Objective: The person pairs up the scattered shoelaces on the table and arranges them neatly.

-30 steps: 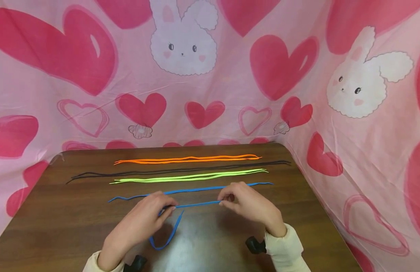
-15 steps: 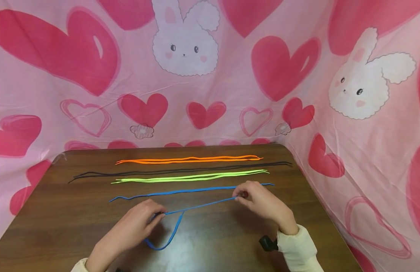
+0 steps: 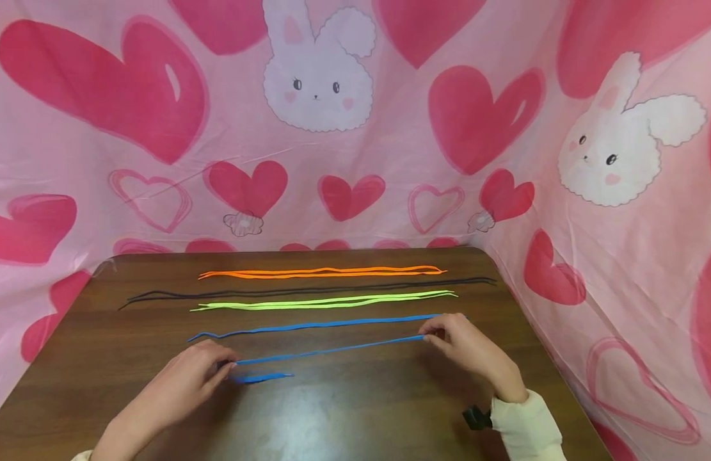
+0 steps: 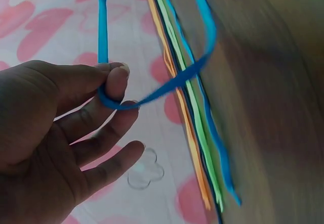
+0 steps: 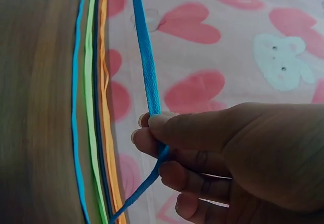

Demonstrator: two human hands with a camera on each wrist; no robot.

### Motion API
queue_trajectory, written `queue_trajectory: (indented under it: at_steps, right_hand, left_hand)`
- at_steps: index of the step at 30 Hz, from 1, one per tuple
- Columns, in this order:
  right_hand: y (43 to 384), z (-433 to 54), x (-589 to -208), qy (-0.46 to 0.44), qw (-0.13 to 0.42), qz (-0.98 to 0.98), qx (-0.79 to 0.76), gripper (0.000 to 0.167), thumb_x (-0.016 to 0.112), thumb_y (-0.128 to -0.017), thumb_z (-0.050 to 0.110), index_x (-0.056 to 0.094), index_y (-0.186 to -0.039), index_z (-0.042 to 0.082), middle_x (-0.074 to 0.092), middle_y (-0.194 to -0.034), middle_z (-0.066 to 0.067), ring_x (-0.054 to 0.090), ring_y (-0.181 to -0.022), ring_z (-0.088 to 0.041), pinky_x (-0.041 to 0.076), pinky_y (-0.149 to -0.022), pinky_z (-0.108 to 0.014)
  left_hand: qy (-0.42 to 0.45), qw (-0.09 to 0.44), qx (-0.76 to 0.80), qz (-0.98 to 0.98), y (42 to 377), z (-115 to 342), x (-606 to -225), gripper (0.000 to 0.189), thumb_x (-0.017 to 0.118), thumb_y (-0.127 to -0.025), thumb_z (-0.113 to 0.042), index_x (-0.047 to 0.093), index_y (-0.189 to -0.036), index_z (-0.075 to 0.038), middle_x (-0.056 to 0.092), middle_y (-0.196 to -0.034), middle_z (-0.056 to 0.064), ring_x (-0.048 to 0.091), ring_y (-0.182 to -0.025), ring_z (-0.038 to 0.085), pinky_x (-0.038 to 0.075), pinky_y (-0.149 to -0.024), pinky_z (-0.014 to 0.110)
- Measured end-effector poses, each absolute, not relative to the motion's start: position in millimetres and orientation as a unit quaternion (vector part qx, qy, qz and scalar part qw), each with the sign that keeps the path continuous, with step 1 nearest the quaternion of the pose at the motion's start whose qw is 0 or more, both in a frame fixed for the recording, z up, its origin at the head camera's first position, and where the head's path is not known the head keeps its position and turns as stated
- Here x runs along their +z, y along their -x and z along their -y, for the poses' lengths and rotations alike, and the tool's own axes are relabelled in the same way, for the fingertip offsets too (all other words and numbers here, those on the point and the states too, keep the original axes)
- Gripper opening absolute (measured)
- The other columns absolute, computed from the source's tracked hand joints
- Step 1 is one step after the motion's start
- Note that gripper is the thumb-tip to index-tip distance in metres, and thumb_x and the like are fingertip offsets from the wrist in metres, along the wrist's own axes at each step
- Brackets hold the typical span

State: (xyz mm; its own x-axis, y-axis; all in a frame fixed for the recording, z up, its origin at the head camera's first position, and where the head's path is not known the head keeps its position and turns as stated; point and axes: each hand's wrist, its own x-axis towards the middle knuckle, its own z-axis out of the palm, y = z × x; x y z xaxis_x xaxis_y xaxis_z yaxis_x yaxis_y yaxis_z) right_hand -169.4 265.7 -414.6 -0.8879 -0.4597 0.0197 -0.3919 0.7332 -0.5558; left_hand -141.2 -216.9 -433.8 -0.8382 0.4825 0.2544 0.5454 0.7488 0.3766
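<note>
A flat blue shoelace (image 3: pixel 332 350) runs taut between my two hands, above the near part of the table. My left hand (image 3: pixel 185 384) pinches it between thumb and index finger; past the pinch the lace (image 4: pixel 172 85) bends back, and its loose tail lies toward the middle. With thumb and fingertips my right hand (image 3: pixel 476 352) pinches the other side, and a short end hangs beyond the fingers in the right wrist view. Just behind lies a second blue shoelace (image 3: pixel 320 324), stretched out across the table, its right end partly hidden by my right hand.
Farther back on the brown wooden table (image 3: pixel 343 422) lie lime-green laces (image 3: pixel 326 302), black laces (image 3: pixel 309 291) and orange laces (image 3: pixel 320 272), roughly parallel. A pink heart-and-bunny cloth (image 3: pixel 390 141) hangs behind the table and along its right side.
My hands have moved apart, left hand leftward and right hand rightward, so the stretch of blue shoelace between them is longer. The loose tail has been drawn in toward the left hand.
</note>
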Motion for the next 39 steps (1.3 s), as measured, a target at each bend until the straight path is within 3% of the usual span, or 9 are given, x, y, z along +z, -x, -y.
queue_trajectory:
  at_steps: [6,11,16,22,26,32,39]
  right_hand:
    - [168.5,-282.6,-419.3,0.210,0.069,-0.931,-0.290,0.004,0.074,-0.092,0.009,0.075,-0.089,0.007,0.072,-0.082,-0.001,0.056,-0.070,-0.001,0.052,-0.065,-0.023]
    - [168.4,-294.8,-422.0,0.203,0.073,-0.930,-0.296,0.008,0.077,-0.090,0.011,0.076,-0.082,0.008,0.069,-0.072,-0.001,0.052,-0.063,0.000,0.049,-0.059,-0.023]
    - [168.7,-305.8,-424.5,0.205,0.076,-0.932,-0.289,0.006,0.075,-0.090,0.008,0.077,-0.089,0.003,0.073,-0.079,-0.003,0.056,-0.068,0.000,0.051,-0.062,-0.023]
    - [170.3,-316.5,-427.7,0.203,0.078,-0.938,-0.270,0.006,0.073,-0.090,0.004,0.077,-0.094,0.003,0.074,-0.086,0.001,0.059,-0.073,0.000,0.053,-0.066,-0.023]
    - [171.7,-323.9,-428.8,0.193,0.063,-0.940,-0.275,0.004,0.075,-0.090,0.006,0.077,-0.089,0.003,0.073,-0.081,0.000,0.058,-0.070,0.000,0.053,-0.065,-0.023]
    - [171.6,-332.8,-427.7,0.163,0.038,-0.947,-0.273,0.007,0.077,-0.089,0.008,0.076,-0.083,0.005,0.069,-0.073,-0.001,0.053,-0.064,0.000,0.049,-0.060,-0.022]
    - [170.5,-340.5,-427.6,0.161,0.038,-0.950,-0.267,0.005,0.073,-0.090,0.002,0.076,-0.087,0.005,0.071,-0.078,-0.002,0.053,-0.068,-0.001,0.049,-0.062,-0.023]
  left_hand:
    - [0.262,0.095,-0.206,0.938,139.1,236.1,-430.7,0.019,0.081,-0.082,-0.004,0.074,-0.085,-0.021,0.062,-0.081,-0.022,0.052,-0.079,-0.004,0.049,-0.064,0.026]
    - [0.243,0.089,-0.208,0.943,140.2,249.9,-431.1,0.015,0.081,-0.082,-0.005,0.076,-0.088,-0.018,0.066,-0.084,-0.017,0.057,-0.080,-0.002,0.052,-0.066,0.029]
    - [0.209,0.068,-0.216,0.951,142.4,265.6,-431.3,0.014,0.080,-0.084,-0.004,0.077,-0.091,-0.015,0.072,-0.089,-0.009,0.058,-0.079,-0.001,0.053,-0.068,0.032]
    - [0.213,0.109,-0.205,0.949,145.5,279.4,-438.7,0.019,0.084,-0.078,-0.001,0.076,-0.086,-0.016,0.072,-0.086,-0.009,0.062,-0.077,0.004,0.054,-0.065,0.033]
    - [0.222,0.137,-0.190,0.947,146.6,285.0,-442.2,0.022,0.086,-0.074,-0.001,0.077,-0.085,-0.017,0.072,-0.083,-0.010,0.064,-0.077,0.007,0.055,-0.065,0.035]
    - [0.201,0.134,-0.175,0.954,146.3,297.1,-444.1,0.020,0.084,-0.074,0.001,0.079,-0.088,-0.013,0.074,-0.085,-0.004,0.067,-0.078,0.014,0.055,-0.063,0.039]
    - [0.203,0.152,-0.160,0.954,143.2,304.7,-450.0,0.025,0.083,-0.075,0.004,0.078,-0.090,-0.015,0.075,-0.086,-0.004,0.069,-0.076,0.011,0.056,-0.064,0.041]
